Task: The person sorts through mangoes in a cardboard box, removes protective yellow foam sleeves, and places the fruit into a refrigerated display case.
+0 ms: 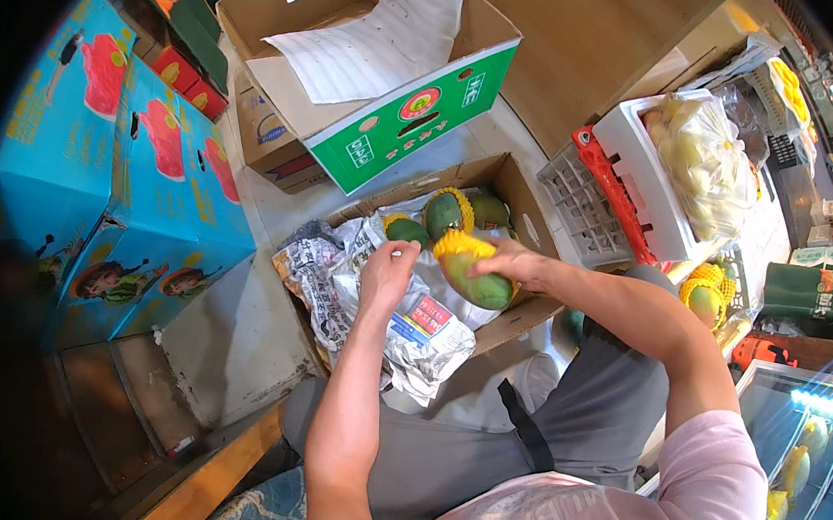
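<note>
My right hand (509, 262) grips a green and reddish mango (480, 280) with a yellow foam net bunched at its upper end. Just left of it, my left hand (388, 269) is raised over crumpled newspaper (354, 292), fingertips drawn together; whether they pinch anything is too small to tell. Both hands are above an open cardboard box (532, 214) on the floor. Inside lie several green mangoes, one of them (444, 214) in a yellow foam net and another (407, 231) beside my left fingertips. The newspaper spills over the box's near left side.
Beyond stands a large green-sided carton (413, 130) with white foam sheet (375, 52) inside. Blue watermelon cartons (166, 238) are stacked at left. At right are a grey plastic crate (584, 208), a white foam box (618, 159) with bagged fruit (700, 162), and a glass display case (801, 450).
</note>
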{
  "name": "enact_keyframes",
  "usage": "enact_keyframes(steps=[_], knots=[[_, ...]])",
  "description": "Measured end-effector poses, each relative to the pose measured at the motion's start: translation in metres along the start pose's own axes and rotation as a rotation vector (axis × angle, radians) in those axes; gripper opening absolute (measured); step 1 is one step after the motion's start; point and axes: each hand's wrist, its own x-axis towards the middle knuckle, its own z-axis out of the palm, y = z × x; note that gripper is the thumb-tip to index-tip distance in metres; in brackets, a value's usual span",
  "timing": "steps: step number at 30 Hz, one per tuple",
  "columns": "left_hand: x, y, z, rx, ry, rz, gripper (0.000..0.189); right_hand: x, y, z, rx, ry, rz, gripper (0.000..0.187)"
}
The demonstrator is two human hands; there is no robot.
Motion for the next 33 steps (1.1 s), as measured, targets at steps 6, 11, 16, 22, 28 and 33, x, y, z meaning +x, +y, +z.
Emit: enact_keyframes(steps=[6,11,16,22,28,33], knots=[[-0.038,0.058,0.013,-0.731,-0.491,0.038,0.075,-0.062,-0.075,0.019,0.421,-0.269,-0.261,0.073],[-0.035,0.049,0.008,-0.769,-0.352,0.138,0.069,-0.045,-0.073,0.040,0.498,-0.248,-0.269,0.068],[-0.033,0.046,0.009,-0.745,-0.280,0.040,0.062,-0.039,-0.069,0.048,0.385,-0.120,-0.268,0.065],[-0.035,0.049,0.011,-0.732,-0.282,0.014,0.062,-0.039,-0.068,0.045,0.365,-0.085,-0.230,0.063],[-0.034,0.050,0.014,-0.721,-0.251,-0.061,0.063,-0.036,-0.067,0.046,0.427,-0.104,-0.196,0.063],[-0.037,0.057,0.015,-0.669,-0.192,-0.055,0.062,-0.033,-0.067,0.049,0.385,-0.039,-0.286,0.063]])
